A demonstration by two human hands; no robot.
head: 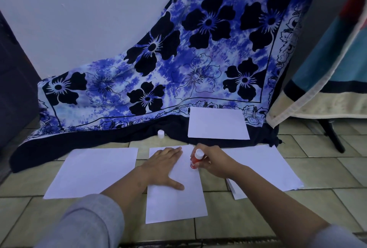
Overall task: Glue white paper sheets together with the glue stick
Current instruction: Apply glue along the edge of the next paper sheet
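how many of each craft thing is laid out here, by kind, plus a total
paper sheets or piles: 4 (the right one looks stacked)
glue stick: 1
loose white cap: 1
total: 6

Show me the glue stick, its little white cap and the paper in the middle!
glue stick (194,162): head view, red body.
white cap (161,133): head view, its side.
middle paper (174,204): head view, bare lower part.
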